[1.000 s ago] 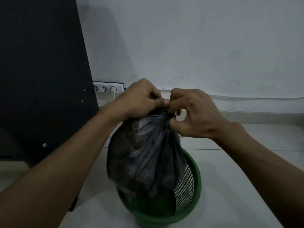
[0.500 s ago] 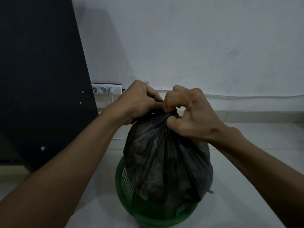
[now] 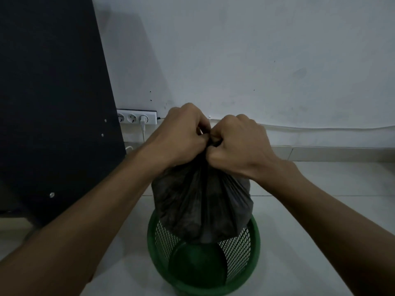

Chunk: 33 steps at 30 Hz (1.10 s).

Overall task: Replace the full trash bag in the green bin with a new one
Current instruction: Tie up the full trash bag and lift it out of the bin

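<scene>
both my left hand (image 3: 183, 136) and right hand (image 3: 239, 144) clench the black trash bag (image 3: 203, 201) neck at centre frame; it hangs straight below, bottom inside the green bin (image 3: 255, 248).

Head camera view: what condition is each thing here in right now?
Black trash bag: full, neck gathered, lifted above the bin.
Green mesh bin: upright, no liner, bare bottom visible.
Left hand: clenched on the bag neck.
Right hand: clenched on the bag neck.
Power strip: one white plug in.

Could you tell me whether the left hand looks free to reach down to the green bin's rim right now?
Probably not yet. The left hand is clenched on the gathered neck of the black trash bag, beside the right hand, and the bag hangs over the green bin. Nothing else blocks the rim.
</scene>
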### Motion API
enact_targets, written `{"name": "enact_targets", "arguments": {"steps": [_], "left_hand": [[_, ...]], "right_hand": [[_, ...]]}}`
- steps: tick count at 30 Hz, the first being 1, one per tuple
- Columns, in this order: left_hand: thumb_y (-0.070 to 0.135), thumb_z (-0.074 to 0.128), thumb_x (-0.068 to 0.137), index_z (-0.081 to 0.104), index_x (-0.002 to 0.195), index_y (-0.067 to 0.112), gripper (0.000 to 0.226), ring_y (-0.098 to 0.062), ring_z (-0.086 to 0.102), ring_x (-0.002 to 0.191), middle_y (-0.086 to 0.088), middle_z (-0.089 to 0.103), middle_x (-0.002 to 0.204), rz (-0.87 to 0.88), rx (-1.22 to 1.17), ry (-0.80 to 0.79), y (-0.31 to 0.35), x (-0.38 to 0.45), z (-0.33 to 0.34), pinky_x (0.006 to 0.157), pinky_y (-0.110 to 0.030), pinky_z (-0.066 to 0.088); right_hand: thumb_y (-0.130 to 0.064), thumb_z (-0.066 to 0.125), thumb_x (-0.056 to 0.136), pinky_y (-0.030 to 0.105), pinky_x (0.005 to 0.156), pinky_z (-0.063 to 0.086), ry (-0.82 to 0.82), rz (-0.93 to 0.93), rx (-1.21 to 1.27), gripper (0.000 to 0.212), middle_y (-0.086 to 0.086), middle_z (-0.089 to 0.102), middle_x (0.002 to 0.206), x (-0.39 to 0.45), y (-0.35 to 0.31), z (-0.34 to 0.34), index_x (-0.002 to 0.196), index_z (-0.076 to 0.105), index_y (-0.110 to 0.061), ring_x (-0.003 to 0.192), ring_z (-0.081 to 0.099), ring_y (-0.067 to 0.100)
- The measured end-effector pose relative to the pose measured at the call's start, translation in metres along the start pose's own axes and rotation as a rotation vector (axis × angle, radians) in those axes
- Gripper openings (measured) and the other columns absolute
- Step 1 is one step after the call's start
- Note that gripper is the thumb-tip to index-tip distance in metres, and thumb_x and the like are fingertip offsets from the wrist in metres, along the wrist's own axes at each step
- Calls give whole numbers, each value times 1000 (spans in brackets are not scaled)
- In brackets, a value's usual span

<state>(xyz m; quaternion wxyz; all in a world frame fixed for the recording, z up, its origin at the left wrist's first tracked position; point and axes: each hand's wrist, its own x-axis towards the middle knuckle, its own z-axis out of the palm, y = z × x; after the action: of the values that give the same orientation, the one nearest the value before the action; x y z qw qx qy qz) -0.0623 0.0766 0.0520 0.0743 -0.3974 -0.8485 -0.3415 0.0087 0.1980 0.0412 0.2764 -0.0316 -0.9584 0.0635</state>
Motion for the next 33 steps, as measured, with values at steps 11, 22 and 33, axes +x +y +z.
{"name": "enact_targets", "arguments": {"steps": [11, 22, 33], "left_hand": [[10, 68, 81, 80, 81, 15, 13, 1, 67, 68, 6, 74, 74, 71, -193, 217, 20, -16, 13, 69, -21, 55], [9, 83, 66, 80, 84, 17, 20, 3, 65, 67, 5, 74, 78, -8, -229, 268, 5, -17, 31, 65, -13, 53], [-1, 74, 78, 75, 82, 7, 9, -16, 73, 63, -7, 75, 72, -220, -697, 296, 22, -21, 29, 64, -25, 59]], "right_hand": [[-4, 59, 68, 19, 40, 22, -376, 634, 699, 8, 11, 48, 51, 9, 21, -18, 61, 55, -3, 37, 43, 20], [-15, 57, 74, 13, 41, 13, -719, 928, 1478, 7, -1, 54, 71, 3, 49, -28, 76, 59, -8, 28, 32, 2], [-13, 56, 90, 11, 34, 25, -537, 903, 1352, 17, -3, 52, 57, 8, 42, -26, 74, 61, -12, 33, 39, 3]]}}
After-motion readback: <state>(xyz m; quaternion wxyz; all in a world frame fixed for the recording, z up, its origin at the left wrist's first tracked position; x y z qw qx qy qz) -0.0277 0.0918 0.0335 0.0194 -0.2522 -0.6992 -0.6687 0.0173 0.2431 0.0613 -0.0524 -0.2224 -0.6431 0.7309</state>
